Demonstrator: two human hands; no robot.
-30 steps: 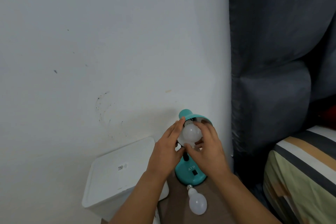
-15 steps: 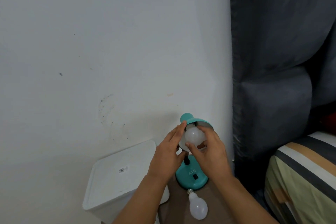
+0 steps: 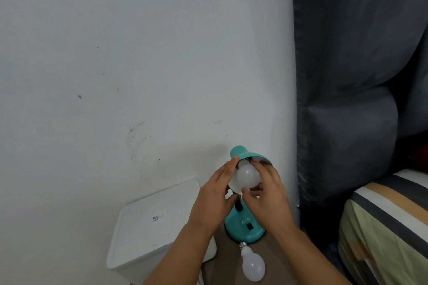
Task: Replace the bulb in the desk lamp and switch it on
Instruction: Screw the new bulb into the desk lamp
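1. Plainly, the wall (image 3: 139,53) is filling most of the view, with a dark curtain (image 3: 347,76) hanging at its right and a striped bed (image 3: 382,227) showing in the lower right corner; against the earlier frames the whole scene is sitting a little lower in the picture, so the head is tilting up slightly.
2. A white box (image 3: 150,227) is standing against the wall, just left of the brown bench (image 3: 222,271) that is carrying the lamp (image 3: 243,227).
3. The lamp is standing on its teal base at the back of the bench, its switch facing the person, its shade (image 3: 252,156) tipped toward the camera.
4. The left hand (image 3: 215,196) is steadying the shade, its fingers lying fairly straight along the left rim.
5. The right hand (image 3: 266,194) is holding the bulb (image 3: 247,177), with fingertips and thumb curled round the globe, which is sitting in the mouth of the shade.
6. A second bulb (image 3: 252,264) is lying on the bench just in front of the base, its screw cap pointing at the lamp; I am judging it to be the old one, already out.
7. So the task is looking well past halfway: the swap is under way, the bulb is probably being screwed in, though its seating is hidden.
8. Compared with a second ago, the right fingers are sitting differently round the globe, which suggests turning.
9. Finishing the tightening and pressing the switch are remaining; the bulb is not lit.
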